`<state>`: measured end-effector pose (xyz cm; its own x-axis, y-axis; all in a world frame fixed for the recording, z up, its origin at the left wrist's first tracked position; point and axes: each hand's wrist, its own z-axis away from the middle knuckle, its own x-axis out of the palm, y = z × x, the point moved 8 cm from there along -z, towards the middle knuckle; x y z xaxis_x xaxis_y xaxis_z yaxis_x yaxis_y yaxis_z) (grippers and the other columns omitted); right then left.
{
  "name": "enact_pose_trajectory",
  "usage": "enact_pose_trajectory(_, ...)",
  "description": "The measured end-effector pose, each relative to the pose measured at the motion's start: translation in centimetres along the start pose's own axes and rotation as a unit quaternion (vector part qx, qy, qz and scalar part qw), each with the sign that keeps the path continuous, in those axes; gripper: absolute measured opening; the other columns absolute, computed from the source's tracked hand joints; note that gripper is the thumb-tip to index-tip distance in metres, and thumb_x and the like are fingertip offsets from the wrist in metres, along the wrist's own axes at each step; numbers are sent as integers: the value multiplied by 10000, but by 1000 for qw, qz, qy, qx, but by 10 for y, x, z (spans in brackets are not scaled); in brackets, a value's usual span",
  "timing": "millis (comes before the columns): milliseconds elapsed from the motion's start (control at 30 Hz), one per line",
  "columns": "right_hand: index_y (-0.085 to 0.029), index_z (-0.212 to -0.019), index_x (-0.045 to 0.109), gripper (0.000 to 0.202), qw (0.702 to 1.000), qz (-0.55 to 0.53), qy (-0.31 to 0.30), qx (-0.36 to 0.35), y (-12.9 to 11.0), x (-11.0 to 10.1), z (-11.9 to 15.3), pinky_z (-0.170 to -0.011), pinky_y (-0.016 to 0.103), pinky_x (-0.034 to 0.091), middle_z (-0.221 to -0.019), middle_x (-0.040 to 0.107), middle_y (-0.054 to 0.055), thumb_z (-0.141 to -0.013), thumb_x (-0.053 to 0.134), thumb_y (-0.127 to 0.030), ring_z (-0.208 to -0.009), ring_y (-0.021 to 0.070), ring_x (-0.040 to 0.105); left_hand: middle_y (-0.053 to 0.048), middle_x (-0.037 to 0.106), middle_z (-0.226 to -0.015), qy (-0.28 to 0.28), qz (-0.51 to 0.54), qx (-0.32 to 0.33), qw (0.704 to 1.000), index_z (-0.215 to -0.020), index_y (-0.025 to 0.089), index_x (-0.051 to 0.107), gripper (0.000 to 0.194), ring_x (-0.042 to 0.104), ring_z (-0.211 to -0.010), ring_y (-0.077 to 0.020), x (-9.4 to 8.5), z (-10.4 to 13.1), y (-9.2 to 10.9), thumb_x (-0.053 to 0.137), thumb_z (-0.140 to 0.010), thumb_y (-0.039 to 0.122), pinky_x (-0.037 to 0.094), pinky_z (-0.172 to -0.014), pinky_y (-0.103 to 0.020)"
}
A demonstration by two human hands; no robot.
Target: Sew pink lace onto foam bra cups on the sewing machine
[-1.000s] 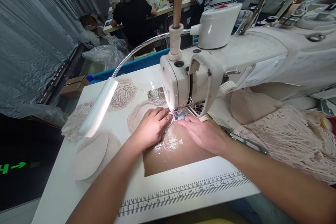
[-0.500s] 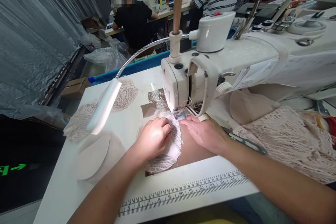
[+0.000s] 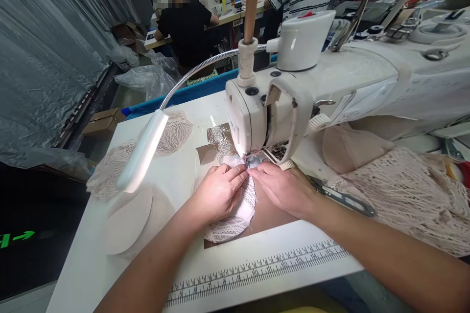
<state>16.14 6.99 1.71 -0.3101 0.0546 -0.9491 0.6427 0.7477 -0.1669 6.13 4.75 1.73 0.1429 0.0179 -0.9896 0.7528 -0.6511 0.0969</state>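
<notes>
A pale lace piece (image 3: pixel 235 225), rounded like a bra cup, lies under the head of a white sewing machine (image 3: pixel 247 120). My left hand (image 3: pixel 222 190) is closed on it with curled fingers, thumb and forefinger close to the presser foot (image 3: pixel 247 161). From the other side my right hand (image 3: pixel 282 186) pinches the edge of the same lace, its fingertips almost against the left ones. The fingers partly hide the needle area. Beneath the lace is a brown machine plate (image 3: pixel 268 210).
Lace pieces (image 3: pixel 174 132) and plain beige cup pieces (image 3: pixel 128 220) lie left, under a lamp (image 3: pixel 143 151). Thread snips (image 3: pixel 343 198) and a lace heap (image 3: pixel 411 200) are at right. A ruler strip (image 3: pixel 257 274) runs along the front edge. Two people (image 3: pixel 187 29) sit beyond.
My right fingertips have moved left and closed on the lace edge. My left fingers have shifted slightly right toward the presser foot, now almost meeting the right ones.
</notes>
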Motion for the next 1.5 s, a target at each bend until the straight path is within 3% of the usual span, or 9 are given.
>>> enact_pose_trajectory(667, -158, -1006, 670, 293, 1000, -9, 26, 2, -2, -2, -1, -561, 272, 274, -794, 620, 46, -873, 413, -110, -653, 136, 492, -77, 496, -1346, 13, 2, 21, 1000, -1299, 123, 493, 405, 470, -1045, -256, 5, -1, -5, 433, -900, 151, 425, -858, -411)
enact_pose_trajectory(1100, -186, -947, 667, 300, 999, -46, 6, 2, 5, 6, 2, -518, 277, 236, -688, 533, 17, -895, 372, -165, -562, 120, 407, -103, 519, -1316, 26, 29, 14, 999, -1276, 138, 518, 384, 482, -1098, -264, 2, -2, -12, 435, -905, 188, 434, -913, -432)
enact_pose_trajectory(1233, -189, -1025, 666, 319, 998, -57, 0, 6, 6, 8, 2, -539, 265, 287, -753, 574, 40, -909, 369, -185, -629, 134, 453, -102, 527, -1308, 39, 30, 1, 999, -1262, 123, 530, 369, 485, -1087, -272, -1, -4, -15, 410, -941, 259, 431, -922, -442)
enact_pose_trajectory(1500, -195, -1134, 653, 362, 999, -54, 2, 6, 7, 13, 0, -580, 252, 364, -801, 615, 55, -901, 379, -163, -694, 144, 508, -108, 526, -1303, 49, 17, -31, 998, -1257, 133, 530, 360, 486, -1075, -278, -2, -2, -20, 403, -944, 256, 418, -920, -456)
